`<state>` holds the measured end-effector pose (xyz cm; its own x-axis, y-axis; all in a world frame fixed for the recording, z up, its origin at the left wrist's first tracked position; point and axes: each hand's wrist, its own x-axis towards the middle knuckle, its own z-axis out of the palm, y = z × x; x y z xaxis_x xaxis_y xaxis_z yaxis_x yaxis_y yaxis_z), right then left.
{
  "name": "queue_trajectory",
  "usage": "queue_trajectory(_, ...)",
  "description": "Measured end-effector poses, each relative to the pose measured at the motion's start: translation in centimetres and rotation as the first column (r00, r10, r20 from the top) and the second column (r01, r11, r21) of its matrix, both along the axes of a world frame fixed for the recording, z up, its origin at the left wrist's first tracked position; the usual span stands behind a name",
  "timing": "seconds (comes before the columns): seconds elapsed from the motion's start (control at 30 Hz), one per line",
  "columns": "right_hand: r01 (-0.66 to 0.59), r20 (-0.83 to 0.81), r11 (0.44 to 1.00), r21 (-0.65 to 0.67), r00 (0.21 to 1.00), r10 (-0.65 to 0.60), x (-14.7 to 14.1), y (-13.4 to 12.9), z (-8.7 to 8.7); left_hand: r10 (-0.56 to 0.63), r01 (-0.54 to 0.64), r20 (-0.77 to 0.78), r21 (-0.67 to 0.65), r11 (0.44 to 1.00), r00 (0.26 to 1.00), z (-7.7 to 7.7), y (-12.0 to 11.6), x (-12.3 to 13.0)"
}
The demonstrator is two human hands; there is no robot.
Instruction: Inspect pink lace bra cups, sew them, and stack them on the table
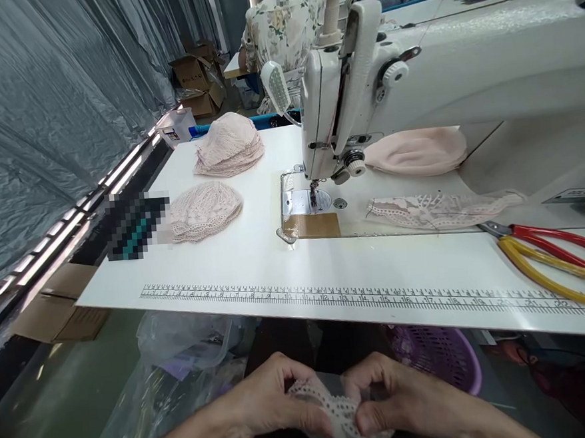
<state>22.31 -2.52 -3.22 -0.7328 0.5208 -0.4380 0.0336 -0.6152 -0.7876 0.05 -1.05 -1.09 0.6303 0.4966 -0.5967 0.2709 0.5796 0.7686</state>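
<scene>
Low over my lap, in front of the table's edge, both hands grip a pale piece of lace fabric with a dotted, scalloped edge. My left hand pinches its left side between thumb and fingers. On the other side, my right hand has its thumb and fingers closed on the fabric. Part of the piece is hidden behind the fingers. Beyond the hands stands a white sewing machine, its needle and presser foot above the metal plate.
Two stacks of pink lace cups, a far stack and a nearer stack, lie left on the white table. Pink fabric, a lace strip and scissors lie right. A purple basket stands below. Another person sits beyond.
</scene>
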Motion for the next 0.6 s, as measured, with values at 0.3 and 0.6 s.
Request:
queue_trajectory(0.3,0.022,-0.021,0.999,0.027,1.000,-0.022,-0.04,-0.49,-0.32,0.022,-0.022,0.022,0.021,1.000,1.000,0.15,-0.45,0.28)
queue_trajectory(0.6,0.039,-0.017,0.999,0.013,0.999,-0.039,-0.61,-0.63,0.03,0.026,-0.029,0.053,0.052,0.998,0.998,0.28,-0.47,0.14)
